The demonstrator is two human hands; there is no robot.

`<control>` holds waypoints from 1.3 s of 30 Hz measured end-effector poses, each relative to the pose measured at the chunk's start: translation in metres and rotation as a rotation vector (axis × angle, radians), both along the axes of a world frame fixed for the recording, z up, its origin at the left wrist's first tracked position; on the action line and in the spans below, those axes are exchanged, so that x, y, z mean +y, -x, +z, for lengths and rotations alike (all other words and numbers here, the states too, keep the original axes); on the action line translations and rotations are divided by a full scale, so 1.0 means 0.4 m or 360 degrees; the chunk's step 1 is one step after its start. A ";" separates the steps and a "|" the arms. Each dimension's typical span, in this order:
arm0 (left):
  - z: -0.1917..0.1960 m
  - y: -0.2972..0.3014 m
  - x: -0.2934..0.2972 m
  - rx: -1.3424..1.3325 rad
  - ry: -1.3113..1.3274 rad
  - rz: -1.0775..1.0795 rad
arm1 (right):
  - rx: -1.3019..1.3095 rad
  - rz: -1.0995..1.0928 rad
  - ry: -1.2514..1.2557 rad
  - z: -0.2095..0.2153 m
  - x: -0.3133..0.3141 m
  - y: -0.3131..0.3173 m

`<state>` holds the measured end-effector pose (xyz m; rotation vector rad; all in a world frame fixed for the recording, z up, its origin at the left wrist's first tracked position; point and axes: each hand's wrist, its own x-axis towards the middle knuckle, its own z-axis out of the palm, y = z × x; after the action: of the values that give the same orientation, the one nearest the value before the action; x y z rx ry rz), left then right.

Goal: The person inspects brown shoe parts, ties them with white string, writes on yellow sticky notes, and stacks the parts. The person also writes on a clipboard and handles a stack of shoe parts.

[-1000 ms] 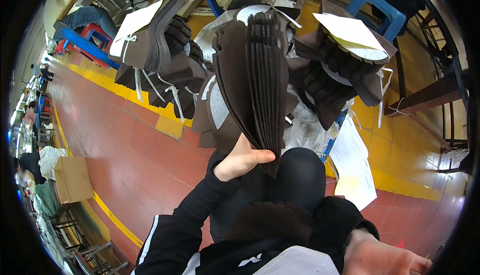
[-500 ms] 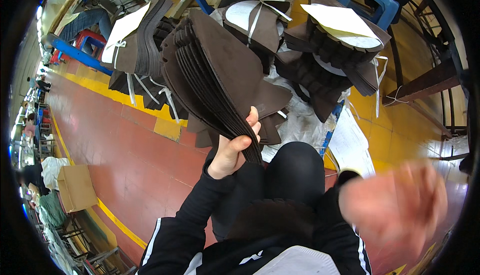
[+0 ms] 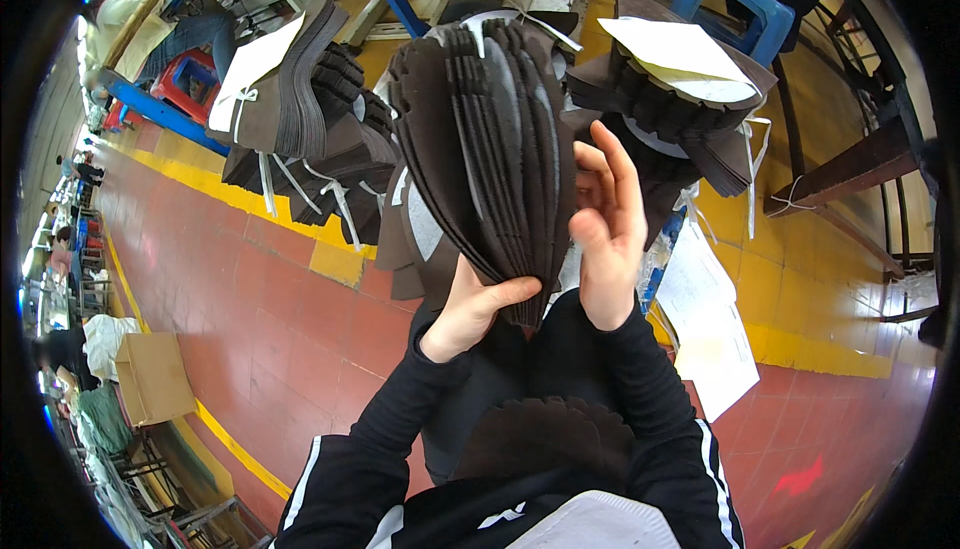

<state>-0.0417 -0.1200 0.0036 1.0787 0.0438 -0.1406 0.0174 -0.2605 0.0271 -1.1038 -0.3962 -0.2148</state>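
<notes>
A thick stack of dark brown cut pieces point(image 3: 485, 149) with scalloped far edges stands fanned out in front of me, pale layers showing among the brown ones. My left hand point(image 3: 468, 311) is closed round its narrow lower end, the thumb across the front. Beside the stack's right edge is my right hand point(image 3: 610, 239), fingers apart and slightly bent, thumb raised. Whether its fingertips touch the stack I cannot tell. More scalloped brown pieces point(image 3: 545, 439) lie on my lap.
Tied bundles of brown pieces with paper sheets rest at the left point(image 3: 275, 89) and right point(image 3: 680, 84). A blue stool point(image 3: 735, 4) is behind the right bundle. Printed papers point(image 3: 705, 309) lie on the floor at right. A cardboard box point(image 3: 153, 377) stands far left, and a person sits at upper left.
My right hand has swung in from the lower right to the stack's right side. The stack has turned more upright and fanned apart, its layered edges now facing me.
</notes>
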 end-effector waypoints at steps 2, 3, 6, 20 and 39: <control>0.000 -0.001 -0.002 -0.0004 -0.0025 -0.0006 | 0.0076 0.0163 0.0093 0.005 0.000 0.010; 0.001 -0.001 -0.002 -0.0006 -0.0038 -0.0009 | 0.0012 0.0188 0.0126 0.013 0.001 0.015; -0.004 0.005 0.002 0.0018 0.0003 -0.0048 | 0.0053 0.0226 -0.0001 0.017 0.005 0.029; 0.003 0.014 0.008 0.0077 0.0143 -0.0086 | -0.0266 -0.0245 0.0546 0.028 -0.012 0.021; -0.025 0.009 0.006 -0.0113 0.0044 -0.0077 | -0.0568 -0.0892 0.1276 0.025 0.002 0.020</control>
<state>-0.0451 -0.1178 -0.0065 1.0566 -0.0477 -0.1460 0.0093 -0.2596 0.0373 -1.9708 -0.4984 -0.8036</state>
